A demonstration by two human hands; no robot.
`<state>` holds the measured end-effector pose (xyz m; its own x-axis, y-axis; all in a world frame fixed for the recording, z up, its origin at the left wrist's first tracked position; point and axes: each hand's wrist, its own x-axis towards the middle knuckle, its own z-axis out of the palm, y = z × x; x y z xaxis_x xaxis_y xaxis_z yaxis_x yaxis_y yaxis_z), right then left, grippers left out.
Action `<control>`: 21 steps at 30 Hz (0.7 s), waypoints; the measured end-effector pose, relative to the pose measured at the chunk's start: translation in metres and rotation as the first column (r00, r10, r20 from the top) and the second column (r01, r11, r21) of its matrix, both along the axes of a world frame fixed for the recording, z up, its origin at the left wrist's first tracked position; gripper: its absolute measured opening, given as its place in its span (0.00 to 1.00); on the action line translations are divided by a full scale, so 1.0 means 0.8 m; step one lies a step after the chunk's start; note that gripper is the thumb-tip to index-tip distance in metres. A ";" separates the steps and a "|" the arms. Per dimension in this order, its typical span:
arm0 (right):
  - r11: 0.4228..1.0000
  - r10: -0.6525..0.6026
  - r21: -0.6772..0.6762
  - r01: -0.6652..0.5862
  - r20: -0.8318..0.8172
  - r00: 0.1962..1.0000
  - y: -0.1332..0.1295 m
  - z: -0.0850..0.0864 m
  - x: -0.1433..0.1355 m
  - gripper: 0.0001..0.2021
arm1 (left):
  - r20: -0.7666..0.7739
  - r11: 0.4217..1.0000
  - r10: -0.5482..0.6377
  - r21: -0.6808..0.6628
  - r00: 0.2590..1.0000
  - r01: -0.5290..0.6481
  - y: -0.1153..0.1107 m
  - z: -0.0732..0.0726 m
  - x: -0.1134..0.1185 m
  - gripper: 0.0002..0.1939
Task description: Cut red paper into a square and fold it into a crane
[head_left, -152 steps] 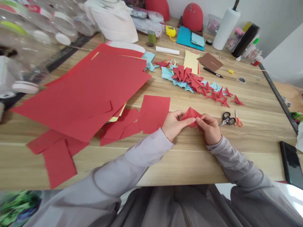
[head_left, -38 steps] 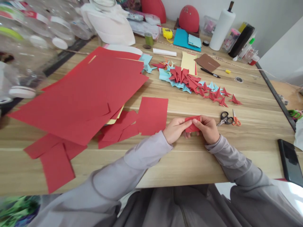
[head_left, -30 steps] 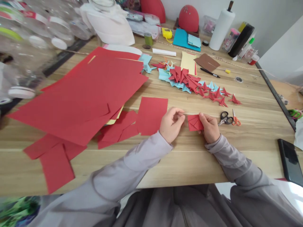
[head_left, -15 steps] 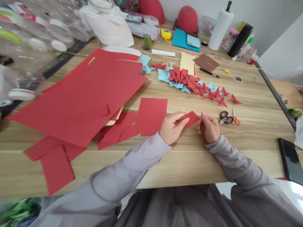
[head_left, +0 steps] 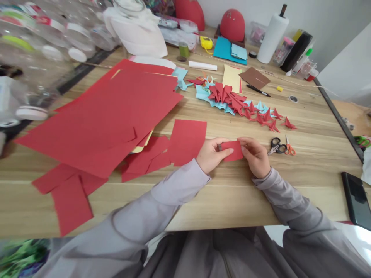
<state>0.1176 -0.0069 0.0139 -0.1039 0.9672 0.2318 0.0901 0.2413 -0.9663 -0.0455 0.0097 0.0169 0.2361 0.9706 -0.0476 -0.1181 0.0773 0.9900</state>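
A small red square of paper [head_left: 233,151] is held just above the table between my two hands. My left hand [head_left: 211,155] grips its left side, thumb laid on top. At its right edge, my right hand [head_left: 255,156] pinches the paper between thumb and fingers. Left of my left hand lies a larger red paper sheet [head_left: 188,141]. Black-handled scissors [head_left: 277,146] and orange-handled scissors [head_left: 290,146] rest to the right of my right hand. Beyond the hands, several folded red paper cranes [head_left: 261,116] lie with light blue ones.
Large red sheets [head_left: 110,112] cover the table's left side, with red offcuts [head_left: 72,200] in front. Plastic bottles [head_left: 31,77] crowd the far left. A phone [head_left: 355,197] sits at the right edge. Behind are a black pen [head_left: 257,90], brown paper [head_left: 255,77] and a yellow tape measure [head_left: 206,43].
My right hand has moved onto the paper's right edge and now pinches it. The red paper has turned from a diamond to a squarer position between the hands.
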 end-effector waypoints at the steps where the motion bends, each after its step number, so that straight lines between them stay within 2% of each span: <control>1: 1.000 -0.009 -0.021 0.008 -0.022 1.000 0.000 0.000 0.000 0.09 | 0.013 1.000 0.003 0.009 1.000 -0.003 0.000 0.000 0.000 0.16; 5: 0.997 -0.022 -0.080 0.013 -0.121 0.992 -0.001 0.002 -0.002 0.12 | 0.050 0.998 0.014 0.063 0.999 -0.018 0.001 -0.002 0.001 0.15; 7: 0.999 -0.019 -0.034 0.016 -0.080 0.997 -0.002 0.003 -0.003 0.10 | 0.020 0.996 0.021 0.088 1.000 -0.023 0.001 -0.001 0.001 0.13; 10: 0.982 -0.096 0.172 0.077 0.102 0.990 -0.005 0.006 -0.004 0.04 | 0.033 0.988 0.100 0.112 0.994 -0.103 0.000 0.001 0.001 0.13; 12: 0.937 -0.202 0.329 0.120 0.227 0.953 -0.008 0.008 -0.004 0.04 | 0.081 0.976 0.187 0.101 0.979 -0.195 0.000 0.003 0.002 0.13; 14: 0.884 -0.294 0.451 0.127 0.323 0.900 -0.010 0.008 -0.003 0.07 | 0.138 0.976 0.208 0.040 0.968 -0.215 -0.001 0.004 0.003 0.11; 16: 0.848 -0.321 0.526 0.067 0.407 0.855 -0.012 0.006 -0.002 0.09 | 0.218 0.990 0.139 -0.057 0.966 -0.130 -0.002 0.005 0.004 0.14; 18: 0.836 -0.285 0.547 -0.035 0.488 0.825 -0.013 0.003 -0.002 0.10 | 0.283 0.992 0.090 -0.110 0.955 -0.061 -0.003 0.006 0.005 0.15; 21: 0.830 -0.202 0.536 -0.155 0.547 0.812 -0.015 0.002 -0.003 0.11 | 0.231 0.992 0.121 -0.058 0.965 -0.110 -0.003 0.007 0.005 0.14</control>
